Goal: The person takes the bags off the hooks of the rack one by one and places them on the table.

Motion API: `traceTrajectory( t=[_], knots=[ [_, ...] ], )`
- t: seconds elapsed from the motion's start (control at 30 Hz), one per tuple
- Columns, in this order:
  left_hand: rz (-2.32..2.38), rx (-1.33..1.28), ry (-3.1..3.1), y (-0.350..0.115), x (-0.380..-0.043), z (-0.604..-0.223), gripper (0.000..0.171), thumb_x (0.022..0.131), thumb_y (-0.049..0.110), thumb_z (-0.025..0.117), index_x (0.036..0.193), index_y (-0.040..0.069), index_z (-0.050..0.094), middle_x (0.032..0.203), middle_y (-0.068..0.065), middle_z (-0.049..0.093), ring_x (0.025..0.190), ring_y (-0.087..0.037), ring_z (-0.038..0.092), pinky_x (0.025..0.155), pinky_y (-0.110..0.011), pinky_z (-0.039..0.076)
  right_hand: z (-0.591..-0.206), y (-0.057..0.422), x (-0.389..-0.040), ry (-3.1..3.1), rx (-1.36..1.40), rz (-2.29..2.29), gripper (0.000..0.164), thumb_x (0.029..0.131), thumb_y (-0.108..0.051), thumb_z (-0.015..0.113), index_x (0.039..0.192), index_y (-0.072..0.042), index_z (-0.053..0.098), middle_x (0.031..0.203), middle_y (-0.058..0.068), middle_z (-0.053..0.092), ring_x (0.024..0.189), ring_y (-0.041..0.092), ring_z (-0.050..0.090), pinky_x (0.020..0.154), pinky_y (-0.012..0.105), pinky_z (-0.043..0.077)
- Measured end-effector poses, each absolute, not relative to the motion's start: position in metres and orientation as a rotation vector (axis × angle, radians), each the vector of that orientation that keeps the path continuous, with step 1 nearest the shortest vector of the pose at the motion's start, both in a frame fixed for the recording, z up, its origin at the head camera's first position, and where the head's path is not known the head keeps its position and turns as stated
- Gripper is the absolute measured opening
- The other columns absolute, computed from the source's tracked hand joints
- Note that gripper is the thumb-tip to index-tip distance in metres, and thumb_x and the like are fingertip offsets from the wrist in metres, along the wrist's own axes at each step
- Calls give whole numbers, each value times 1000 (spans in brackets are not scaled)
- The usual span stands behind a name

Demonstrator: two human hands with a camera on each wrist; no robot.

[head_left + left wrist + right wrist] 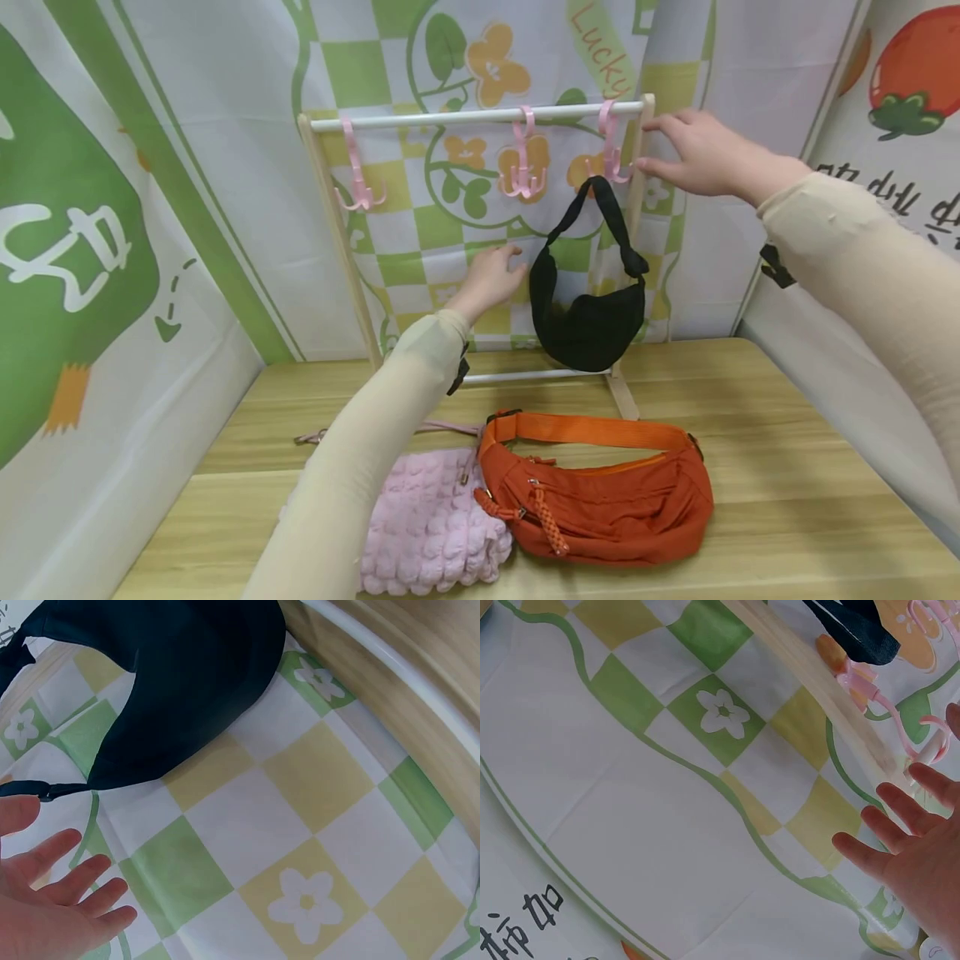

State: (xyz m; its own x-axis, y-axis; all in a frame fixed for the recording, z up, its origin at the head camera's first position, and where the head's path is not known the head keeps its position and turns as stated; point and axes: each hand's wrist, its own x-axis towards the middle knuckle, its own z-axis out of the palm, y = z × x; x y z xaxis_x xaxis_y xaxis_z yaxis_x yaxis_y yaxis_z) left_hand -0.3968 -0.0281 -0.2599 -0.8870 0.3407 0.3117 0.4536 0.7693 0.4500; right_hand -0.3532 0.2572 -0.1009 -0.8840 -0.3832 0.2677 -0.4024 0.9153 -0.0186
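A black shoulder bag [588,333] hangs by its strap from the right pink hook [609,133] on a wooden rack with a white top rail [450,118]. Just left of the bag, my left hand [489,282] holds nothing, its fingers spread apart in the left wrist view, below the dark bag [199,682]. My right hand [701,154] is raised beside the top of the rack's right post, fingers extended toward it. In the right wrist view this hand [922,855] has spread fingers with nothing in them, close to the post [817,682].
Two more pink hooks, a left one [360,192] and a middle one [522,171], hang from the rail without bags. On the wooden table [787,467] lie a pink puffy bag [427,517], partly behind my left forearm, and an orange-red waist bag [615,508]. Printed cloth [217,167] lines the back.
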Motion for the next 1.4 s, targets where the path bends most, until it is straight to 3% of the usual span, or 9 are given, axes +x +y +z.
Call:
traceTrajectory(
  t=[1.07, 1.4],
  knots=[
    [-793, -636, -2736, -28, -400, -247, 42, 97, 27, 50, 134, 8, 51, 141, -13, 48, 132, -31, 41, 111, -44, 34, -70, 241, -369, -2770, 586, 107, 70, 99, -41, 42, 146, 5, 21, 149, 35, 17, 137, 52, 16, 111, 65, 15],
    [-751, -648, -2733, -28, -399, -249, 41, 97, 26, 50, 133, 7, 51, 138, -13, 51, 132, -30, 42, 112, -41, 32, -66, 241, -376, -2797, 641, 112, 68, 98, -40, 43, 148, 1, 21, 150, 34, 19, 137, 53, 17, 110, 67, 14]
  ],
)
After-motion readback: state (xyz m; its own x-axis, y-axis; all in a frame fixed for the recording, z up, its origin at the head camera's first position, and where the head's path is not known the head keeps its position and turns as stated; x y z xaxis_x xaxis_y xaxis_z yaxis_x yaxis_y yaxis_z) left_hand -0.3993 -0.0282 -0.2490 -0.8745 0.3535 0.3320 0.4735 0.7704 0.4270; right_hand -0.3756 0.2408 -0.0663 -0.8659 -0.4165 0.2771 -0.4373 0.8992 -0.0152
